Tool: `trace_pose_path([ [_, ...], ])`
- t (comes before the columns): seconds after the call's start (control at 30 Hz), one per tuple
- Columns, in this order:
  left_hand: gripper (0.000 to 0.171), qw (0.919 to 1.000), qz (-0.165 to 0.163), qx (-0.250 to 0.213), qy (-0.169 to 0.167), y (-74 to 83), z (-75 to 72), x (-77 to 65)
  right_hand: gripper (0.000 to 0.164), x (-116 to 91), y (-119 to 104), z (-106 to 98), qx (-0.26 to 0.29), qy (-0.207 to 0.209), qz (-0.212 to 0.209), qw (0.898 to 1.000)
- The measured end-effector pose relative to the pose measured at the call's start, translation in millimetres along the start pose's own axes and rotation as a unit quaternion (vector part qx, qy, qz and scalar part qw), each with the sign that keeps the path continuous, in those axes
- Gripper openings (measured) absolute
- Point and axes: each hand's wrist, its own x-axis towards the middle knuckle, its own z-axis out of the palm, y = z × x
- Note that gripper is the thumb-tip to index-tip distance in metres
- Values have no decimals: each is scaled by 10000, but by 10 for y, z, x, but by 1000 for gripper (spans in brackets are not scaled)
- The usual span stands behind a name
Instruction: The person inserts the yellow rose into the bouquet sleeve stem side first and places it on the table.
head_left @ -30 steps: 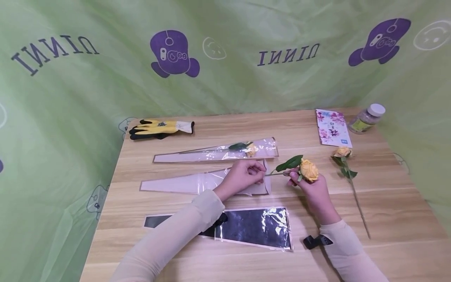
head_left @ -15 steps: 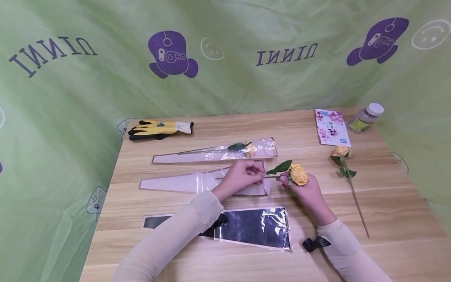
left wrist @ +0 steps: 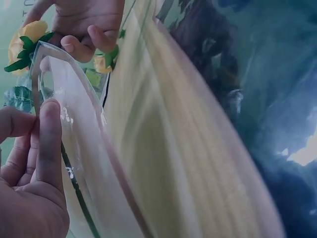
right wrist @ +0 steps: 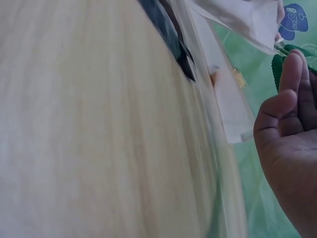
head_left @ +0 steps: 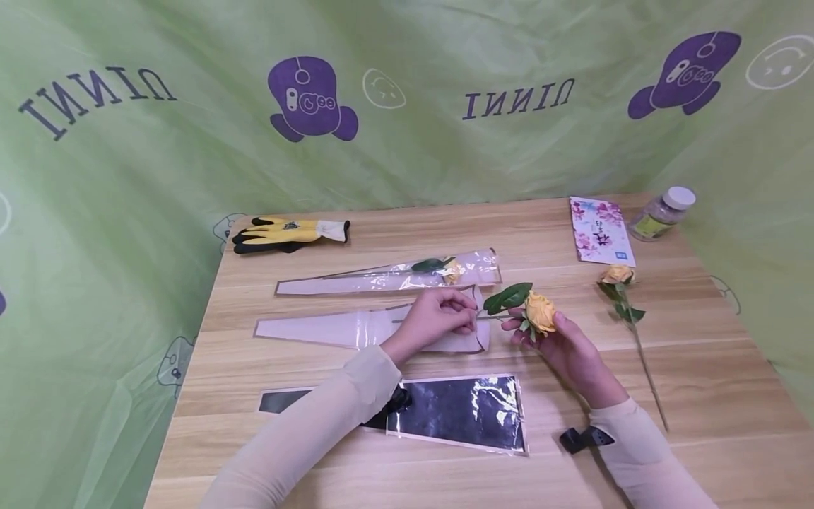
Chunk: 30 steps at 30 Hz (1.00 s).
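My left hand (head_left: 435, 319) pinches the open mouth of a clear-fronted white flower sleeve (head_left: 311, 330). In the left wrist view, its thumb and forefinger meet at the sleeve's edge. A yellow artificial rose (head_left: 540, 312) has its stem running into that sleeve, while the bloom and a green leaf (head_left: 509, 298) stay outside the mouth. My right hand (head_left: 575, 357) holds the rose around its head, thumb beside the petals and fingertips beneath. In the right wrist view, that hand's fingers (right wrist: 292, 74) are bent near the leaf, and the bloom is hidden.
Behind lies another sleeve (head_left: 343, 283) with a rose inside; nearer lies a black sleeve (head_left: 454, 410). A loose rose (head_left: 617, 274) rests at the right. Yellow-black gloves (head_left: 286, 232), a floral packet (head_left: 600, 230) and a lidded jar (head_left: 661, 212) stand along the back.
The rose has moved left, its stem going deeper into the sleeve. My right hand has shifted from pinching the stem below the bloom to holding the flower head. The left hand stays put.
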Motion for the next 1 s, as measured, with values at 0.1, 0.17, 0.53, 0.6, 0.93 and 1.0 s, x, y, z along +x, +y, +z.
trace_pose_path([
  [0.1,11,9999,-45,-142,-31,-19,7,-12,53,-11,4,2,-38,196,125,9997],
  [0.17,11,9997,-73,-234,-45,-33,5,-14,51,-16,11,-7,-98,212,186,9996],
  [0.53,10,9997,17,-211,-156,-9,3,-35,40,-35,14,-38,-444,6,902,9949],
  [0.6,10,9998,16,-132,-169,9,14,-44,40,-38,13,-34,-582,40,942,9938],
  [0.93,8,9958,322,837,-175,85,60,-96,31,-33,28,6,-754,272,882,9929],
  [1.0,7,9881,594,1400,-237,98,74,-121,29,-36,35,22,-888,403,960,9906],
])
